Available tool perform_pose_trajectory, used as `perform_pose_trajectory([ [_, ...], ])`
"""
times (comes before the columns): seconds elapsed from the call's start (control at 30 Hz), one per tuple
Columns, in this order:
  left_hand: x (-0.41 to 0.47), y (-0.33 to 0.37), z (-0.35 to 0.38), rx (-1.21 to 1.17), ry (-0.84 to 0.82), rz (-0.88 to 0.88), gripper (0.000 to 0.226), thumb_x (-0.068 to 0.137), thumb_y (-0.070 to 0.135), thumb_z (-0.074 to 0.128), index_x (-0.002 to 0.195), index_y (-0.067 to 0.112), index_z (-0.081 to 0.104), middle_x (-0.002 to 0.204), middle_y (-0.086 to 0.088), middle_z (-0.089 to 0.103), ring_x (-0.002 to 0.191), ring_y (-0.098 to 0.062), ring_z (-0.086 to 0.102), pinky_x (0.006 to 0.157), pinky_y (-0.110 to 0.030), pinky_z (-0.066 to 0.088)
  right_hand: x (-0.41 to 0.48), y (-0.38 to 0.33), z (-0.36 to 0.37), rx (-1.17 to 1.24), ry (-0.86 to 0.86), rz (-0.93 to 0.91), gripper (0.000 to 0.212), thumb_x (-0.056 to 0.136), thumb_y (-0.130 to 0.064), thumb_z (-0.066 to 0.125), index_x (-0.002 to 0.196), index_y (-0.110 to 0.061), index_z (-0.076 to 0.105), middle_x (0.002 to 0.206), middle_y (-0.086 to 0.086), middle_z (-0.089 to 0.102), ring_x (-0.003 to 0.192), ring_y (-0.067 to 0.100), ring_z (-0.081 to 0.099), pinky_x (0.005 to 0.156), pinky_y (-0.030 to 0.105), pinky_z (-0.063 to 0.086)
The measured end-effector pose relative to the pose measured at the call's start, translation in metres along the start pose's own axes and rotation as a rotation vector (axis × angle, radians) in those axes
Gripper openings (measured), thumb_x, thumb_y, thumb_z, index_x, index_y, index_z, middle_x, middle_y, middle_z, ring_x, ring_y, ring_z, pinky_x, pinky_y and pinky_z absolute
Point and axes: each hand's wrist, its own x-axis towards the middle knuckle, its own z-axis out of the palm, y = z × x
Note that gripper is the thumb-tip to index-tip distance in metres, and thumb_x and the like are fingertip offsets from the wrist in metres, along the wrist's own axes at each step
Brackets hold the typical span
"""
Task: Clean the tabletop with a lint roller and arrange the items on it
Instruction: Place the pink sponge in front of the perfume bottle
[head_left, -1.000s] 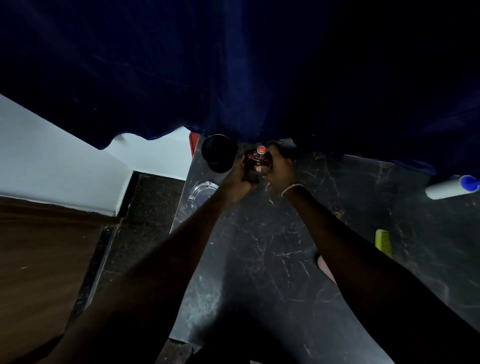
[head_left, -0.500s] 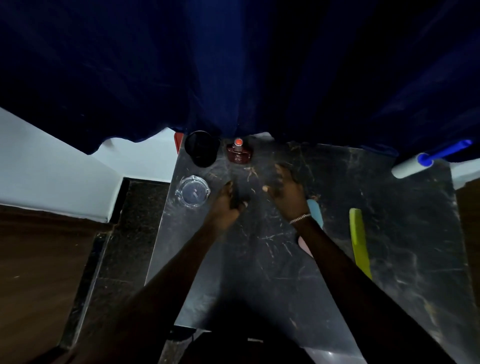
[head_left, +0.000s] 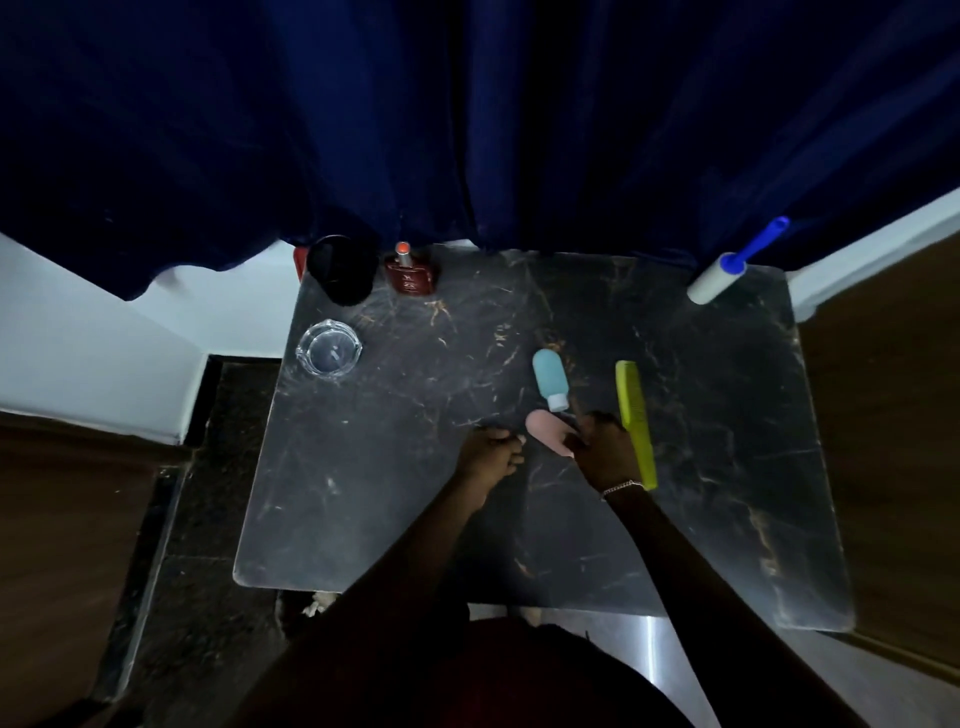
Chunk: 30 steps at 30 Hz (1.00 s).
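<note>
While the white lint roller with a blue handle (head_left: 719, 276) lies idle at the dark marble tabletop's (head_left: 363, 493) far right corner, arranging is under way: the right hand (head_left: 605, 451) closes on the pink squeeze bottle (head_left: 545, 432), the left hand (head_left: 491, 453) hovers released; next, lift and place it.

The black marble-patterned worktop (head_left: 415, 467) is streaked with pale and golden veins; the lime-yellow plastic comb (head_left: 635, 415) is one flat colour; the small teal squeeze bottle (head_left: 549, 375) has a paler cap; the pink rounded bottle (head_left: 545, 431) is plain; the dark-red glass perfume bottle (head_left: 411, 274) has an orange top; the white lint roller (head_left: 714, 283) has a blue handle; the curtain (head_left: 467, 119) is deep navy
</note>
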Motion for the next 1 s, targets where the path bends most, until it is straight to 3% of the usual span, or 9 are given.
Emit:
perform_pose_trajectory([
  [0.13, -0.013, -0.008, 0.034, -0.134, 0.008, -0.093, 0.023, 0.103, 0.005, 0.05, 0.119, -0.002, 0.065, 0.104, -0.018, 0.065, 0.074, -0.016, 0.062, 0.071, -0.024, 0.051, -0.005, 0.001, -0.003, 0.019, -0.141, 0.079, 0.044, 0.092, -0.032, 0.063, 0.131, -0.01, 0.061, 0.126, 0.016, 0.065, 0.118, 0.03, 0.061, 0.096, 0.035, 0.048],
  [0.27, -0.02, -0.007, 0.051, -0.161, 0.04, -0.087, 0.025, 0.102, 0.002, 0.048, 0.116, -0.005, 0.067, 0.1, -0.018, 0.065, 0.069, -0.013, 0.059, 0.061, -0.02, 0.048, -0.012, -0.003, -0.001, 0.106, -0.122, 0.073, 0.041, 0.089, -0.024, 0.068, 0.126, -0.005, 0.065, 0.127, 0.015, 0.067, 0.118, 0.029, 0.062, 0.093, 0.028, 0.041],
  [0.43, -0.022, -0.009, 0.05, -0.18, 0.063, -0.067, 0.026, 0.099, -0.001, 0.053, 0.119, -0.01, 0.067, 0.097, -0.019, 0.066, 0.065, -0.014, 0.057, 0.059, -0.022, 0.045, -0.013, -0.003, 0.007, 0.219, -0.142, 0.142, 0.033, 0.086, -0.02, 0.074, 0.107, 0.005, 0.069, 0.11, 0.02, 0.072, 0.106, 0.032, 0.067, 0.084, 0.031, 0.048],
  [0.53, -0.023, -0.015, 0.037, -0.191, 0.081, -0.044, 0.025, 0.099, 0.0, 0.057, 0.119, -0.009, 0.066, 0.1, -0.019, 0.069, 0.069, -0.014, 0.062, 0.061, -0.022, 0.05, -0.016, -0.009, 0.012, 0.256, -0.155, 0.115, 0.031, 0.081, -0.017, 0.078, 0.098, 0.007, 0.07, 0.099, 0.022, 0.073, 0.097, 0.034, 0.069, 0.082, 0.037, 0.051],
  [0.63, -0.025, -0.019, 0.018, -0.207, 0.123, -0.007, 0.024, 0.099, -0.002, 0.057, 0.119, -0.012, 0.064, 0.105, -0.028, 0.07, 0.069, -0.019, 0.063, 0.056, -0.021, 0.053, -0.017, -0.024, 0.017, 0.317, -0.167, 0.09, 0.03, 0.076, -0.011, 0.082, 0.096, 0.007, 0.069, 0.097, 0.022, 0.074, 0.094, 0.034, 0.07, 0.083, 0.039, 0.053],
  [0.7, -0.024, -0.017, 0.001, -0.193, 0.169, 0.041, 0.019, 0.096, -0.003, 0.06, 0.112, -0.01, 0.066, 0.11, -0.033, 0.071, 0.075, -0.026, 0.065, 0.065, -0.028, 0.054, -0.013, -0.039, 0.019, 0.352, -0.189, 0.085, 0.034, 0.074, -0.01, 0.084, 0.098, 0.007, 0.067, 0.097, 0.022, 0.073, 0.09, 0.031, 0.069, 0.081, 0.034, 0.051],
  [0.83, -0.023, 0.001, -0.035, -0.168, 0.248, 0.157, 0.007, 0.093, -0.004, 0.065, 0.1, -0.003, 0.066, 0.108, -0.037, 0.07, 0.089, -0.032, 0.064, 0.097, -0.055, 0.054, 0.001, -0.079, 0.022, 0.333, -0.227, -0.001, 0.033, 0.077, -0.015, 0.081, 0.101, 0.002, 0.068, 0.098, 0.016, 0.076, 0.094, 0.029, 0.071, 0.066, 0.024, 0.042],
  [0.9, -0.018, 0.012, -0.053, -0.145, 0.275, 0.219, 0.009, 0.092, -0.006, 0.065, 0.1, -0.004, 0.066, 0.099, -0.03, 0.069, 0.091, -0.03, 0.062, 0.098, -0.058, 0.052, 0.012, -0.101, 0.027, 0.309, -0.216, -0.043, 0.033, 0.077, -0.015, 0.079, 0.105, -0.001, 0.069, 0.104, 0.015, 0.075, 0.098, 0.029, 0.07, 0.065, 0.022, 0.038],
  [1.0, -0.009, 0.029, -0.08, -0.043, 0.298, 0.289, 0.015, 0.09, -0.008, 0.065, 0.104, -0.009, 0.068, 0.094, -0.024, 0.068, 0.089, -0.026, 0.061, 0.091, -0.051, 0.055, 0.028, -0.129, 0.031, 0.308, -0.205, -0.054, 0.036, 0.077, -0.018, 0.08, 0.109, -0.006, 0.071, 0.11, 0.015, 0.074, 0.103, 0.028, 0.07, 0.076, 0.026, 0.048],
])
